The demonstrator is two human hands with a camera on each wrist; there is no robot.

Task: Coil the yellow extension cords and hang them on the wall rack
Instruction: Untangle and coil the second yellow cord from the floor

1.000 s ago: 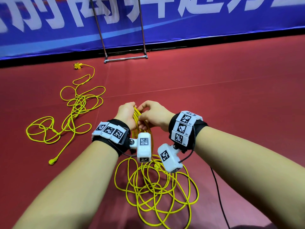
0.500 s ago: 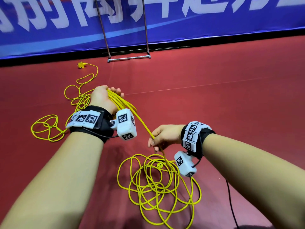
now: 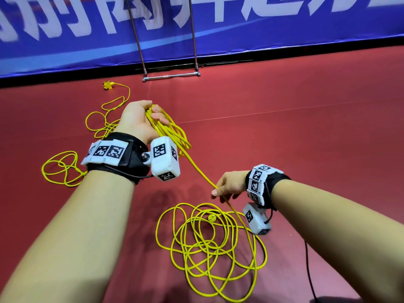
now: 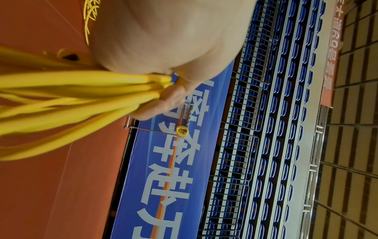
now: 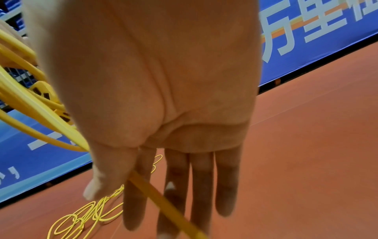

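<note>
My left hand (image 3: 140, 121) is raised and grips several loops of the yellow extension cord (image 3: 172, 132); the left wrist view shows the bundle (image 4: 98, 92) running under the curled fingers. One strand (image 3: 196, 169) slopes down to my right hand (image 3: 220, 190), which pinches it between thumb and forefinger (image 5: 132, 184). Below that hand the rest of this cord lies in a loose pile (image 3: 209, 248) on the floor. A second yellow cord (image 3: 63, 169) sprawls uncoiled at the left, its plug (image 3: 108, 85) near the wall.
A metal rack frame (image 3: 170, 75) stands against the blue banner wall (image 3: 284, 25); in the left wrist view a small yellow coil (image 4: 182, 130) hangs on it. The floor is red (image 3: 306, 127). A black cable (image 3: 310, 276) trails from my right wrist.
The hands were together at the coil; the left hand has moved up and left with the loops, while the right hand has moved down and right along a strand.
</note>
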